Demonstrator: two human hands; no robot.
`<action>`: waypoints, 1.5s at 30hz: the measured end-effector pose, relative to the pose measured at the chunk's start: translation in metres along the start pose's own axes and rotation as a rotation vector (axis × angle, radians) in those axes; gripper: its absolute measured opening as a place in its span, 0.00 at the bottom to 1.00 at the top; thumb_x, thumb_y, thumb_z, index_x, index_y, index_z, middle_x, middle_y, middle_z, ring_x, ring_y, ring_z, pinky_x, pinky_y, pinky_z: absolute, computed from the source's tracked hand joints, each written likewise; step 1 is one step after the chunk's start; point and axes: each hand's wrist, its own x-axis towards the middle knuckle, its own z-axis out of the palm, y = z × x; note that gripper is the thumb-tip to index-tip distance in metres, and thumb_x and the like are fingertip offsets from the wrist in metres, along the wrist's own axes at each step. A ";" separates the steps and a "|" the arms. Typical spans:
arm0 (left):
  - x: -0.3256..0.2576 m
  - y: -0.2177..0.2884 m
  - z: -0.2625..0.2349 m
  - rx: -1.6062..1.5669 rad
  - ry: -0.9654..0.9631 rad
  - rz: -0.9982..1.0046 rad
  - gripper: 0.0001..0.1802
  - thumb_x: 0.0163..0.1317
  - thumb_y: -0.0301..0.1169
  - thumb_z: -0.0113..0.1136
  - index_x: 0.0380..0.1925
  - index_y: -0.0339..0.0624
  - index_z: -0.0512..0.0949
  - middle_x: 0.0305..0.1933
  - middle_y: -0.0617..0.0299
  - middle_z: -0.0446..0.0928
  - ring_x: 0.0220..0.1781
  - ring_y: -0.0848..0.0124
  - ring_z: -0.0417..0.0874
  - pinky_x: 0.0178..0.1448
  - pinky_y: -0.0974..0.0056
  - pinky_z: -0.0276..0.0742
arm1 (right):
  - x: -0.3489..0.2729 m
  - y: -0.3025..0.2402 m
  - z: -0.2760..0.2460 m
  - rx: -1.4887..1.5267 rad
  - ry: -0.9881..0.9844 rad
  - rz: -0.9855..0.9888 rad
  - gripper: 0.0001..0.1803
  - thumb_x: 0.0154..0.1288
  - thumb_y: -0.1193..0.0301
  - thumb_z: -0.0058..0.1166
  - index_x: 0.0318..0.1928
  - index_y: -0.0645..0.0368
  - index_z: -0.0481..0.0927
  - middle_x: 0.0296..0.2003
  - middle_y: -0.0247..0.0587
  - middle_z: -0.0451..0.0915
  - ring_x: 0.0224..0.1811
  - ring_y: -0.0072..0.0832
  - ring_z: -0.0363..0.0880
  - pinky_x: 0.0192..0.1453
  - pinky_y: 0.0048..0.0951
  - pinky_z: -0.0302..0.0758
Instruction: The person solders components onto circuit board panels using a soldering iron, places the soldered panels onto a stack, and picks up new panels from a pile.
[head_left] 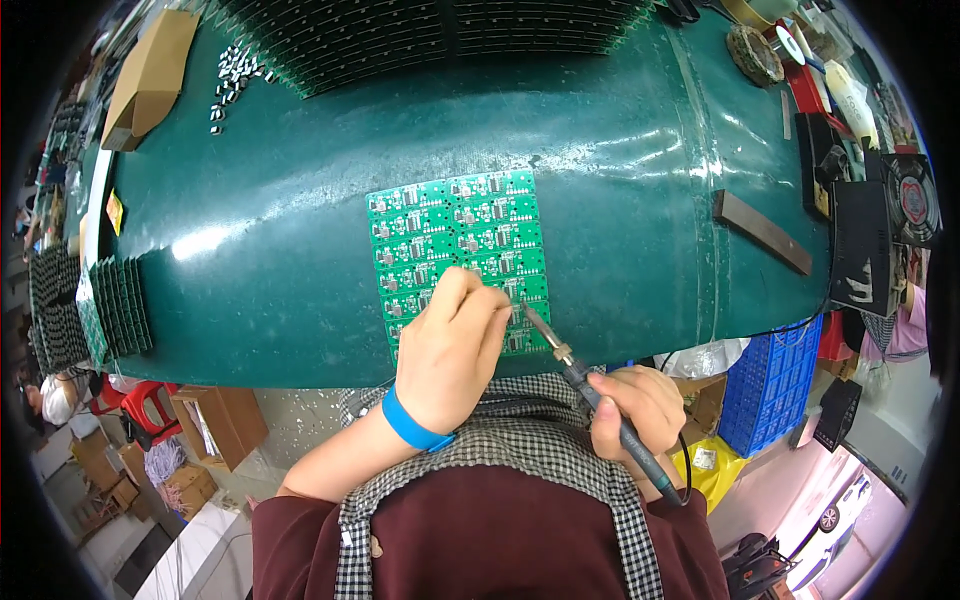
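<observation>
The person's right hand has its grip wrapped around the handle of a soldering iron, tip angled toward the green circuit-board panel lying near the table's front edge. The left hand, fingers bent, is over the panel; whether its grip clasps anything cannot be told.

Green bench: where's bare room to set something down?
Free: between the board panel and the left board stack; also between panel and brown bar. Crowded: far middle, with the far board stack; panel's near half, under left hand and soldering iron.
</observation>
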 end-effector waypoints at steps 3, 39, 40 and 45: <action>-0.006 0.005 -0.003 -0.067 -0.064 -0.136 0.09 0.53 0.20 0.61 0.32 0.38 0.71 0.34 0.56 0.70 0.29 0.58 0.77 0.30 0.58 0.74 | -0.003 -0.002 -0.006 0.010 0.022 0.001 0.08 0.52 0.75 0.55 0.33 0.64 0.82 0.20 0.39 0.78 0.18 0.30 0.77 0.23 0.26 0.74; -0.015 0.003 0.004 0.096 0.016 0.046 0.08 0.50 0.19 0.65 0.30 0.40 0.78 0.31 0.58 0.74 0.29 0.64 0.79 0.30 0.62 0.74 | -0.017 -0.009 0.003 0.014 0.045 0.010 0.07 0.53 0.75 0.55 0.31 0.65 0.80 0.18 0.41 0.77 0.17 0.32 0.77 0.21 0.28 0.73; -0.016 0.001 0.004 0.048 0.042 0.059 0.07 0.51 0.20 0.63 0.30 0.40 0.77 0.31 0.58 0.73 0.29 0.62 0.78 0.31 0.61 0.74 | -0.017 -0.008 0.002 0.011 0.065 -0.025 0.07 0.51 0.76 0.55 0.32 0.65 0.81 0.18 0.39 0.77 0.16 0.30 0.76 0.20 0.26 0.72; -0.024 0.004 0.000 -0.060 -0.015 -0.013 0.08 0.51 0.19 0.62 0.30 0.38 0.74 0.31 0.56 0.72 0.30 0.59 0.78 0.33 0.59 0.75 | -0.024 -0.011 -0.002 0.018 0.100 -0.022 0.07 0.51 0.74 0.54 0.30 0.64 0.82 0.18 0.39 0.77 0.16 0.30 0.75 0.20 0.27 0.72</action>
